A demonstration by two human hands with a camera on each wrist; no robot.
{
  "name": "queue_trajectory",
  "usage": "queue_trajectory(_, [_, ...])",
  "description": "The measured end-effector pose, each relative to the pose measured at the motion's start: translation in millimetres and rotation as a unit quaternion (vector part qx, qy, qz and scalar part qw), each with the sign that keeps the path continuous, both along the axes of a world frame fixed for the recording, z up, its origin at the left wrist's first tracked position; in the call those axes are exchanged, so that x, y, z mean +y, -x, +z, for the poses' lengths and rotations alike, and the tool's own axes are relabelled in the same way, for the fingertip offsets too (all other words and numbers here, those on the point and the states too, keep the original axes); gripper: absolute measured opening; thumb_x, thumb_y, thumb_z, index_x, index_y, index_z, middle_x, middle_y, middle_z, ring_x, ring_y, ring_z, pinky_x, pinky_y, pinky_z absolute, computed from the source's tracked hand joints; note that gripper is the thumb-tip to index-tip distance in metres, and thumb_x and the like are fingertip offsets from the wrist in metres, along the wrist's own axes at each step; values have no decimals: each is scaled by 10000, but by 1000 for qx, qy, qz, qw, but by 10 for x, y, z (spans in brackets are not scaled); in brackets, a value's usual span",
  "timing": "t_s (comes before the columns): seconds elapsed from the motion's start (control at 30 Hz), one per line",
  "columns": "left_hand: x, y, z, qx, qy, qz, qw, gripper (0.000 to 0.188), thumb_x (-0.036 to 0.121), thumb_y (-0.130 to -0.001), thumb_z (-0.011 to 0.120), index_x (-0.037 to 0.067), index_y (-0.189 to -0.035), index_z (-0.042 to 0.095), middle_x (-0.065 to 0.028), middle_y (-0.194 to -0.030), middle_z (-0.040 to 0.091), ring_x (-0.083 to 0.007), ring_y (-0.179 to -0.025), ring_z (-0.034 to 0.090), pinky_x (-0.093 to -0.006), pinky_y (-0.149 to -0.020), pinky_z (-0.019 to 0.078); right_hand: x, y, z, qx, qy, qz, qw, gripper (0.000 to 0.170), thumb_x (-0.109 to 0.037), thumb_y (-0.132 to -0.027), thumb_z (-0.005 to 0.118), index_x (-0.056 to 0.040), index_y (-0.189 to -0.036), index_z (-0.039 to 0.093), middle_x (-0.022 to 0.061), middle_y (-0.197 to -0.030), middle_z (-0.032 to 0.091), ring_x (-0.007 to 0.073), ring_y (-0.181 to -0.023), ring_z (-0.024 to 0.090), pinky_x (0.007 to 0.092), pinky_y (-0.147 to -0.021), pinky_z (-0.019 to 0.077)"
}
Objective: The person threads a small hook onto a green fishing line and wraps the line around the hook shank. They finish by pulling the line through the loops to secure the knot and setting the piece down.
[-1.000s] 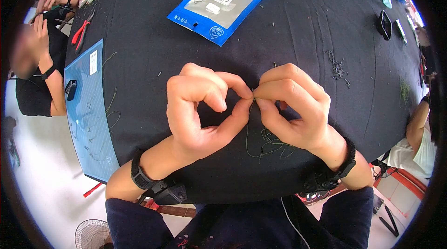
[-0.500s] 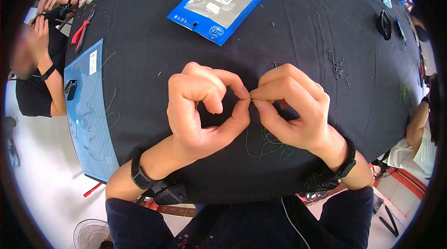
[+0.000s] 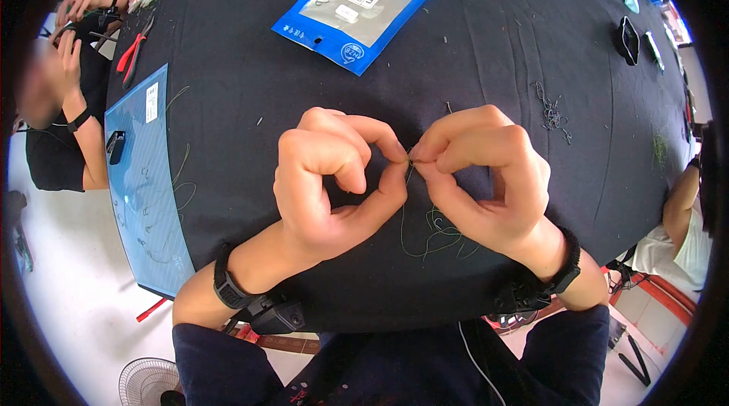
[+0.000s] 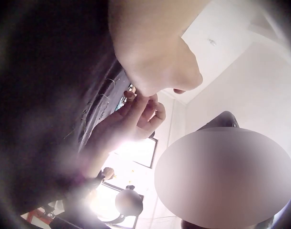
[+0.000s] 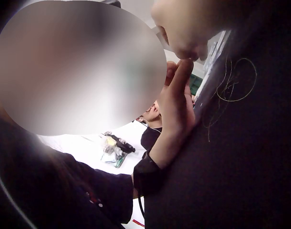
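Observation:
In the head view my left hand (image 3: 300,197) and right hand (image 3: 528,186) meet fingertip to fingertip over the black cloth. Each pinches a thin green fishing line (image 3: 403,227) between thumb and index finger. A tiny dark bit shows where the fingertips meet; its kind I cannot tell, as the fingers mostly cover it. Below the hands the line hangs and falls in loose loops on the cloth, seen also in the right wrist view as a pale coil (image 5: 256,81). Both wrist views show the two hands joined at the tips.
Beyond the hands lies a blue-edged pouch (image 3: 410,0) of small dark hooks. Loose dark hooks (image 3: 552,113) lie to the right. At left are a blue board (image 3: 156,193) with hooks and line, a black clip (image 3: 115,148) and red-handled pliers (image 3: 130,56). Other people sit at both sides.
My right hand's fingers have shifted: its knuckles have moved right and the gap inside the curl is wider. The left hand stays nearly still, its pinch kept.

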State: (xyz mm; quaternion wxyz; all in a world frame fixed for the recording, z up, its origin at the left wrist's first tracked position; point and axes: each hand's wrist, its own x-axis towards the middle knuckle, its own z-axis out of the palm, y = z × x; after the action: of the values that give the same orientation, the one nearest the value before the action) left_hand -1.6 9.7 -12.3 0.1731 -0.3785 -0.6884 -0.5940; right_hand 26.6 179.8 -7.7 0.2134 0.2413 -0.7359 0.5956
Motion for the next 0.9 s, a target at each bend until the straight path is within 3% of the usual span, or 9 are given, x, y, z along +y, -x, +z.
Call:
queue_trajectory(0.13, [-49, -13, 32, -1, 71, -2, 997, 561, -169, -622, 702, 129, -921, 332, -22, -783, 415, -232, -745, 655, -335, -693, 442, 16, -3, 32, -1, -44, -2, 999, 221, 148, -651, 648, 11, -801, 562, 116, -810, 612, 238, -725, 628, 298, -636, 508])
queue_trajectory(0.9, [-48, -24, 30, 3, 68, 3, 998, 558, -158, -628, 721, 135, -919, 345, -17, -772, 413, -229, -744, 653, -330, -682, 433, 7, -34, 43, -49, -15, -14, 999, 230, 146, -643, 673, -4, -755, 539, 105, -791, 626, 170, -670, 627, 244, -594, 494])
